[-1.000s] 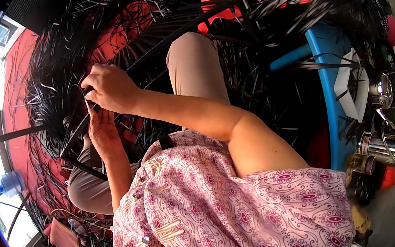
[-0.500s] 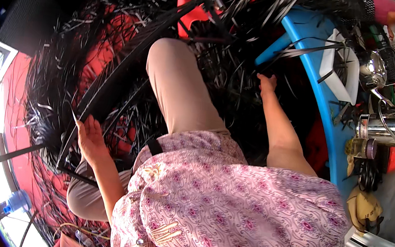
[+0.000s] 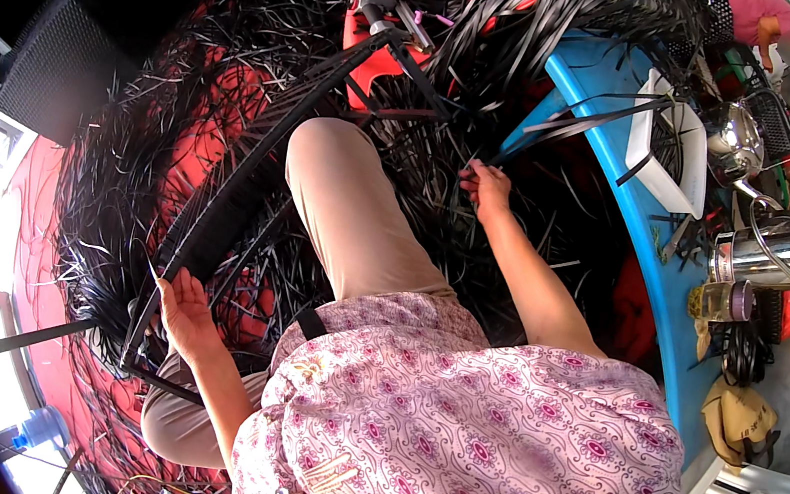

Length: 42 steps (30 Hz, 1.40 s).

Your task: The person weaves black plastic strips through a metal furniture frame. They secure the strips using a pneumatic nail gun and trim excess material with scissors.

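Note:
A long black frame, partly woven with flat black strips, leans across my lap beside my raised knee. At its near-left end is my left hand, fingers together against the frame's edge. A thin, pale, pointed piece sticks out between its thumb and fingers; its kind cannot be made out. To the right of my knee, my right hand is closed, fingertips pinched on what looks like a black strip among the loose strips. Most of that strip is lost against the dark heap.
A blue table stands at my right, bearing a white bin of strips and a metal flask. A red stool is ahead. Loose strips cover much of the red floor. At far left stands a dark woven panel.
My right hand has moved left and closer to my knee, and its spread fingers have closed. My left hand stays at the frame's edge. The whole view has shifted slightly.

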{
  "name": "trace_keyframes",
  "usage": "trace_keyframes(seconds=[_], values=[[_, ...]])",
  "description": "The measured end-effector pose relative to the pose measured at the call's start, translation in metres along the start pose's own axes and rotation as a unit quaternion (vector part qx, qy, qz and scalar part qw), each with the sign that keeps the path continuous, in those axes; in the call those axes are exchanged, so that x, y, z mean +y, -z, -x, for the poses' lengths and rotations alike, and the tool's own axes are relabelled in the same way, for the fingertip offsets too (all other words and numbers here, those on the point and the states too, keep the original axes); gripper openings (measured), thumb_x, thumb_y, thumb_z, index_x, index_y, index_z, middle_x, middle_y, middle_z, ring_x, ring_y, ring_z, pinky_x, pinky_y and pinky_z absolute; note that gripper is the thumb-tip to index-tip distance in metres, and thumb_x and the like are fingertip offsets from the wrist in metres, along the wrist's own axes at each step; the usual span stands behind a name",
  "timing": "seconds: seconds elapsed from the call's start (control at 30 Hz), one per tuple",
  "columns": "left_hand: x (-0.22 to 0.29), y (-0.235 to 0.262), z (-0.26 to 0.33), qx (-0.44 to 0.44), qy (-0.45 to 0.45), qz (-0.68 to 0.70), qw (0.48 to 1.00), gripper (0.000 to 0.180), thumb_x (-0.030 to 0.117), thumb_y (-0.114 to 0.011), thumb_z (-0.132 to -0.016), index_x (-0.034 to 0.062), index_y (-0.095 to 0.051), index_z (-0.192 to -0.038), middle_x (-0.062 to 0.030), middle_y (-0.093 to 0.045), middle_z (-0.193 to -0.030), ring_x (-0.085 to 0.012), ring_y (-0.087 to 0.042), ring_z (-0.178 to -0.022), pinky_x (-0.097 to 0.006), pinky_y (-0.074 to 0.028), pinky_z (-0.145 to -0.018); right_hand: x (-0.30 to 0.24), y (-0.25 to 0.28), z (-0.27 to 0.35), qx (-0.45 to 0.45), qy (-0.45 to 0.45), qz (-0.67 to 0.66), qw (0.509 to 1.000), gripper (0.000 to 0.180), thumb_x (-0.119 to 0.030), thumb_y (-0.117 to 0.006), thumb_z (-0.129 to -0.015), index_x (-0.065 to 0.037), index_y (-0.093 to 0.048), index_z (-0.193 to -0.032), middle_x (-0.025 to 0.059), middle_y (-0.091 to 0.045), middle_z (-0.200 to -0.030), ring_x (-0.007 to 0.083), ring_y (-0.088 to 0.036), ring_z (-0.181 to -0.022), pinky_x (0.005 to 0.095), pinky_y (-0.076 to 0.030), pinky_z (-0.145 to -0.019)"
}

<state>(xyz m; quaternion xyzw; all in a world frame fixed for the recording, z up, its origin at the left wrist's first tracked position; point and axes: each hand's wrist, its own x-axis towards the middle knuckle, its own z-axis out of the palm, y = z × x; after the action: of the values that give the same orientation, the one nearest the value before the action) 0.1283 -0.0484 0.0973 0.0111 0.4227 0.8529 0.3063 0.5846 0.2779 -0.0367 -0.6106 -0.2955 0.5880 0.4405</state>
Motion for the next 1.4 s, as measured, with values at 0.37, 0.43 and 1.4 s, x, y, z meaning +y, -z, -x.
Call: trace_keyframes(seconds=[0.37,0.43,1.4], values=[[-0.002,0.003,0.0,0.001,-0.009,0.007,1.0,0.031,0.026,-0.069,-0.092,0.0014,-0.064,-0.111,-0.0108,-0.07,-0.105,-0.0177,-0.067,-0.095,-0.028,-0.055,-0.082,-0.182,-0.18,0.184,-0.265,0.15,-0.127,0.944,0.03,-0.029,-0.061,-0.097,-0.002,-0.066,-0.11,0.0098,-0.071,-0.096,0.0106,-0.064,-0.067,0.0202,-0.044,-0.055],[-0.005,0.002,0.001,-0.01,0.0,0.02,1.0,0.03,0.024,-0.068,-0.093,0.0014,-0.063,-0.112,-0.0108,-0.07,-0.105,-0.0181,-0.067,-0.096,-0.029,-0.054,-0.083,-0.196,-0.214,0.202,-0.286,0.176,-0.127,0.933,0.031,-0.029,-0.06,-0.097,-0.001,-0.067,-0.107,0.0075,-0.07,-0.095,0.0106,-0.064,-0.068,0.0213,-0.044,-0.053],[0.014,-0.024,0.02,0.085,0.02,0.008,0.996,0.017,0.021,-0.066,-0.094,0.0051,-0.061,-0.1,-0.0094,-0.071,-0.099,-0.0206,-0.068,-0.096,-0.034,-0.052,-0.088,-0.121,-0.605,0.441,-0.831,0.156,0.121,0.52,0.01,-0.013,-0.067,-0.092,-0.005,-0.064,-0.087,0.0041,-0.063,-0.073,0.0043,-0.047,-0.049,0.0166,-0.035,-0.04]])
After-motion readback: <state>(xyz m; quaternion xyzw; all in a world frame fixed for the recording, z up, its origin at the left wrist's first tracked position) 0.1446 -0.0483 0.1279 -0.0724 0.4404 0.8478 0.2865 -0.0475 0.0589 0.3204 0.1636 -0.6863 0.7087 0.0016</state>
